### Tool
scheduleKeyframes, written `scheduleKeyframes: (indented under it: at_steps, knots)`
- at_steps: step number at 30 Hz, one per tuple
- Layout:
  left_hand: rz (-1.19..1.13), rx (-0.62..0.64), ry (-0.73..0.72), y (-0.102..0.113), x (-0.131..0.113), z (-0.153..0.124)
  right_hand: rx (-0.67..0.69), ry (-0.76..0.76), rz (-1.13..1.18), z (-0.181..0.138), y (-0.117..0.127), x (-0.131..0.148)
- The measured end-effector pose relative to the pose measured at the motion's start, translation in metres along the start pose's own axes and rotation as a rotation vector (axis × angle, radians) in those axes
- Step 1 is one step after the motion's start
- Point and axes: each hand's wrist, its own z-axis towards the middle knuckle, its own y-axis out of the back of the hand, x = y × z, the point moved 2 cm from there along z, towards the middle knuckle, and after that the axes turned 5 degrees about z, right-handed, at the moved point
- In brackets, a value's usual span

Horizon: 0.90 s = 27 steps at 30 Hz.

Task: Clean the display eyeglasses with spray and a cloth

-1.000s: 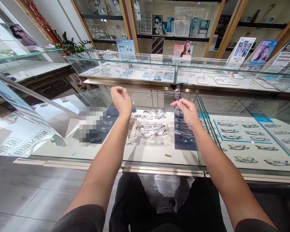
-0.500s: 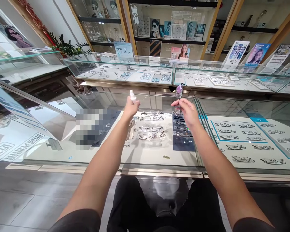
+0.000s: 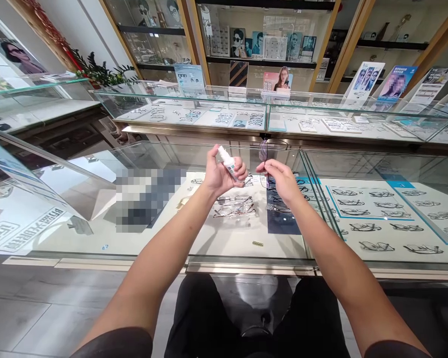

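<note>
My left hand (image 3: 218,175) is wrapped round a small white spray bottle (image 3: 227,161), nozzle up and tilted left. Close beside it, my right hand (image 3: 280,178) pinches a pair of glasses with tinted lenses (image 3: 263,150), held upright above the glass counter (image 3: 142,149). Both hands hover over the middle of the counter, only a few centimetres apart. Under the glass below them lie rows of glasses (image 3: 234,206) on a pale tray.
More glasses lie in the display case to the right (image 3: 388,219) and in a second counter behind (image 3: 269,117). Leaflets and portrait cards stand on that far counter and on shelves. A slanted sign (image 3: 18,169) sits at the left. My dark-trousered legs are below.
My left hand picked the spray bottle up from the counter top and brought it in towards the glasses. My right hand drew slightly back and left with the glasses.
</note>
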Motion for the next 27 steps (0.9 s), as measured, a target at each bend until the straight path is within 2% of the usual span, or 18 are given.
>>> scheduleKeyframes:
  at_steps: [5, 8, 16, 21, 27]
  knots:
    - [0.367, -0.298, -0.140, 0.010, 0.015, 0.013, 0.033, -0.070, 0.026, -0.003, -0.006, -0.006]
    - [0.467, -0.354, -0.138, 0.011, 0.022, 0.015, 0.048, -0.096, 0.050, -0.004, -0.009, -0.008]
    - [0.542, -0.282, -0.162, 0.011, 0.025, 0.015, 0.068, -0.110, 0.074, -0.004, -0.010, -0.009]
    - [0.492, -0.264, -0.179, 0.011, 0.024, 0.014, 0.086, -0.120, 0.082, -0.004, -0.010, -0.010]
    - [0.536, -0.186, -0.188, 0.005, 0.020, 0.010, 0.015, -0.121, 0.162, 0.001, -0.003, -0.010]
